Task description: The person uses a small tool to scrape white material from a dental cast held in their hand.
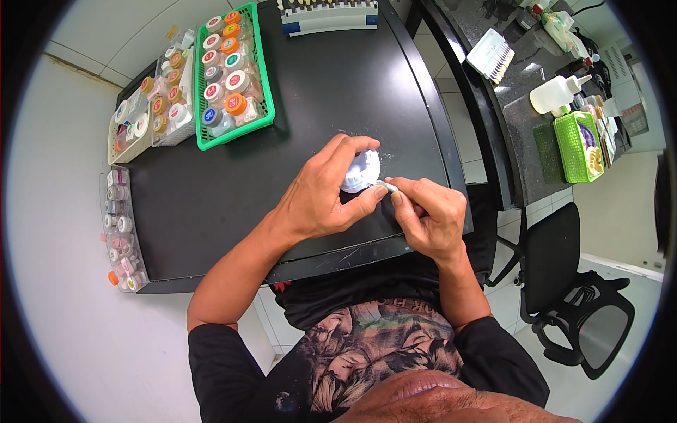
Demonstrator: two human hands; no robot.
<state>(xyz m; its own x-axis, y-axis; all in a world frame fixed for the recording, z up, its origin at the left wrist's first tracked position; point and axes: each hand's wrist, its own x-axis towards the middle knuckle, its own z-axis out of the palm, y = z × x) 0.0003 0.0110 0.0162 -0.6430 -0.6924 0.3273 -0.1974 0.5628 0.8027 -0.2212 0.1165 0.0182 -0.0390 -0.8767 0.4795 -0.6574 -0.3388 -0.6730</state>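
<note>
Both hands over black counter (233,176). Left hand (321,194) gripping small round white plaster piece (361,171); right hand (430,218) pinching thin white tool (386,186) against it.

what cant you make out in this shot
Head view only:
- white round piece: its near side is hidden by the left hand.
- small tool: mostly hidden in the right hand.
- jars in the green basket: contents too small to tell.
</note>
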